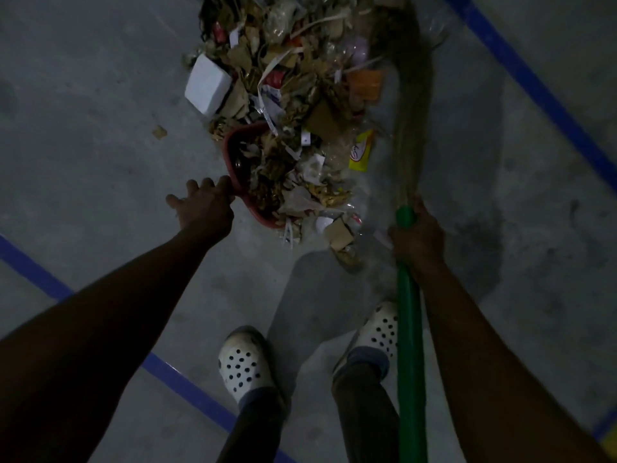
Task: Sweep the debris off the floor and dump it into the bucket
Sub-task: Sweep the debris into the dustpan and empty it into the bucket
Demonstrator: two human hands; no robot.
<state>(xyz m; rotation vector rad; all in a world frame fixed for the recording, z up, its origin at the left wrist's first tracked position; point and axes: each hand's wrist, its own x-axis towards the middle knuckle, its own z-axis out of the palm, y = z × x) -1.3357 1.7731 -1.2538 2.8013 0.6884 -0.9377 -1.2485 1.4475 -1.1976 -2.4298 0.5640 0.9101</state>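
Observation:
A big heap of debris (293,81), made of paper scraps, cardboard and wrappers, lies on the grey floor ahead of me. A red dustpan (233,155) sits at its near left edge, partly filled and half buried. My left hand (203,205) grips the dustpan's near rim. My right hand (417,233) grips the green handle of a broom (409,345). The broom's brown bristles (412,105) are blurred along the heap's right side. No bucket is in view.
A white foam block (207,83) lies at the heap's left edge and a yellow wrapper (361,154) at its right. Blue lines (531,81) cross the concrete floor at right and lower left. My feet in white clogs (243,362) stand just behind the heap.

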